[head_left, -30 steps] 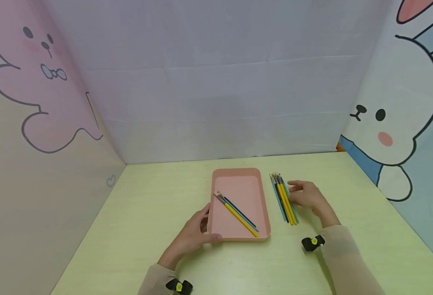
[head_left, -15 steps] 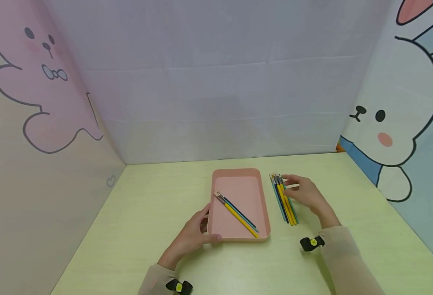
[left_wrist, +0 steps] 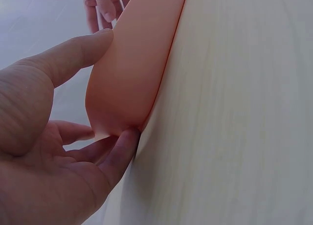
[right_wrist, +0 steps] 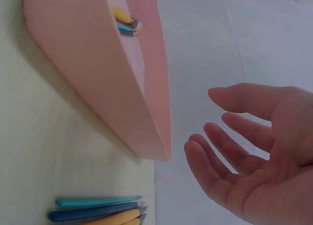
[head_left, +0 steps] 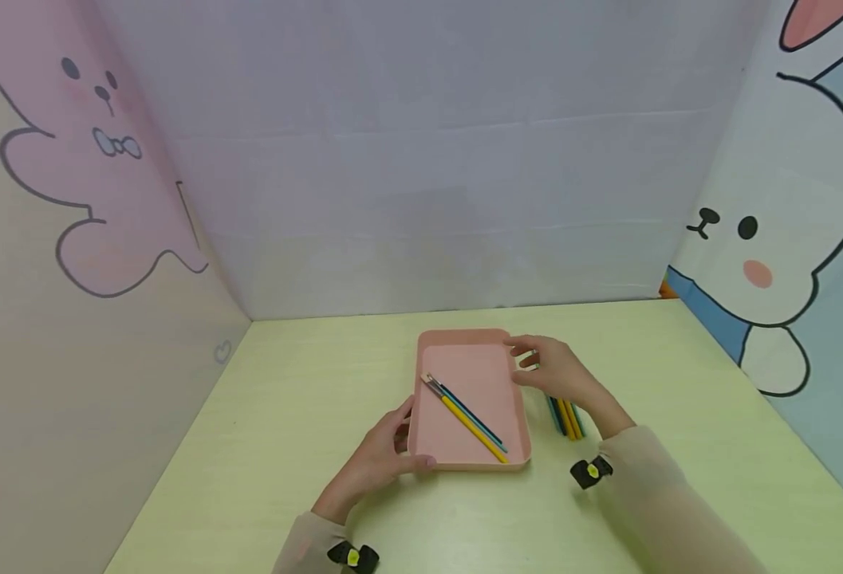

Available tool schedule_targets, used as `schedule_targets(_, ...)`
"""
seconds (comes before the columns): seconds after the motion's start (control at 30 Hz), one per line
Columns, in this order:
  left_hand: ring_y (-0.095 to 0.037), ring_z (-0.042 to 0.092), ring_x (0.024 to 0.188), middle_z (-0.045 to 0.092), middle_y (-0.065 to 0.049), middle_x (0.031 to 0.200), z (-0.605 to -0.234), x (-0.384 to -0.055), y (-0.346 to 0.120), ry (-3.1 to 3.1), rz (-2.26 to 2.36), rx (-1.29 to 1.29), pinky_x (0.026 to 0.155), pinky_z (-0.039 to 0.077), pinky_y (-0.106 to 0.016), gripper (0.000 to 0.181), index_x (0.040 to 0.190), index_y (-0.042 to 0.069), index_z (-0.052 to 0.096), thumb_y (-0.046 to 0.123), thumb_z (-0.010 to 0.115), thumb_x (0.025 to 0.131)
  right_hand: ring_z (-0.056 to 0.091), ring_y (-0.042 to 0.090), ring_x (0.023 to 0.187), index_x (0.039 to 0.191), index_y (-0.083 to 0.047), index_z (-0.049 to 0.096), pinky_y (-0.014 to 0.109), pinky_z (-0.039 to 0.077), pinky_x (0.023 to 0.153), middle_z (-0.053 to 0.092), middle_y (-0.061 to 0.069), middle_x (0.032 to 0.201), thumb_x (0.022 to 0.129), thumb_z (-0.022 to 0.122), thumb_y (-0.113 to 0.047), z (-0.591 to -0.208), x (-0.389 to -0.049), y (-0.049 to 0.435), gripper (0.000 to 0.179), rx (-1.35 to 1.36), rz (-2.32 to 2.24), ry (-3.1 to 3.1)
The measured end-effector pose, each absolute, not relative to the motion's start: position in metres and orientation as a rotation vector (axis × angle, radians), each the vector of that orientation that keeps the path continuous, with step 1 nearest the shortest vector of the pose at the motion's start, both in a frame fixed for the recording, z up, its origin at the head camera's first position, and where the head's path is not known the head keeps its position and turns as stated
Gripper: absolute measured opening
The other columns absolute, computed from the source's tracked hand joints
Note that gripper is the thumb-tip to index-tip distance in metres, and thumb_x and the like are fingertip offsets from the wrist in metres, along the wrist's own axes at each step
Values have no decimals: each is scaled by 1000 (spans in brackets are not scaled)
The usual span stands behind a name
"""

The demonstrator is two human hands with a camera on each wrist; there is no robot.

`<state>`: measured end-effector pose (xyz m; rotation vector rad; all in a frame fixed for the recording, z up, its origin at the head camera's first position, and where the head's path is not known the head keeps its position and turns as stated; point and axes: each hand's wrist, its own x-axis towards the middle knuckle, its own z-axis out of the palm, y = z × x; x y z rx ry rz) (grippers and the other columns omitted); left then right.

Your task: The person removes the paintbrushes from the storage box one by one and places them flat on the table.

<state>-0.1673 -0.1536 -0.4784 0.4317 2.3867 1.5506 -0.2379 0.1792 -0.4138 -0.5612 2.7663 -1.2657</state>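
A shallow pink tray (head_left: 464, 357) lies on the table with three paintbrushes (head_left: 474, 430), yellow, teal and navy, slanting across its floor. My left hand (head_left: 371, 462) grips the near left corner; the left wrist view has the thumb at the rim and fingers against the wall (left_wrist: 132, 63) low down. At the far right side of the tray hovers my right hand (head_left: 557, 371), fingers loosely bent and nothing in them, as the right wrist view confirms. Several more paintbrushes (head_left: 570, 418) lie together right of the tray, their upper parts hidden behind the right hand in the head view.
The pale wooden table (head_left: 306, 383) meets a plain whitish backdrop (head_left: 407, 199) at its far edge. Side panels with cartoon animals rise left and right. Each wrist carries a small black camera mount (head_left: 590, 472).
From beside the loose brushes, my right hand has moved left over them to the tray's right rim. The left hand keeps its hold, and the brushes look unmoved.
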Motion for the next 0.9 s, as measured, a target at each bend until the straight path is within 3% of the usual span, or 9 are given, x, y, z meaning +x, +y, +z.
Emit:
schedule_targets(0.27,-30,59,133,41,-14,164,-478,-167,-154,2371,1551,397,110,55,-40,112,171,14,21,23,92,86,62,42,127,151,-6,57,44,61,99,61,24,143,96,77,-8,-406,-243,152,58,-575,-1330,2480)
schedule_targets(0.37,-30,60,133,42,-13,164,-478,-168,-153,2362,1557,388,110,55,-42,111,171,14,22,24,92,86,60,44,128,151,-3,55,45,61,100,58,27,145,95,76,-3,-410,-246,144,60,-575,-1330,2412)
schedule_targets(0.9,-32,58,135,41,-15,164,-475,-164,-153,2379,1544,398,111,54,-42,109,171,14,23,24,92,86,68,29,112,141,-3,65,39,64,94,68,15,130,87,80,4,-431,-252,115,56,-629,-1036,2480)
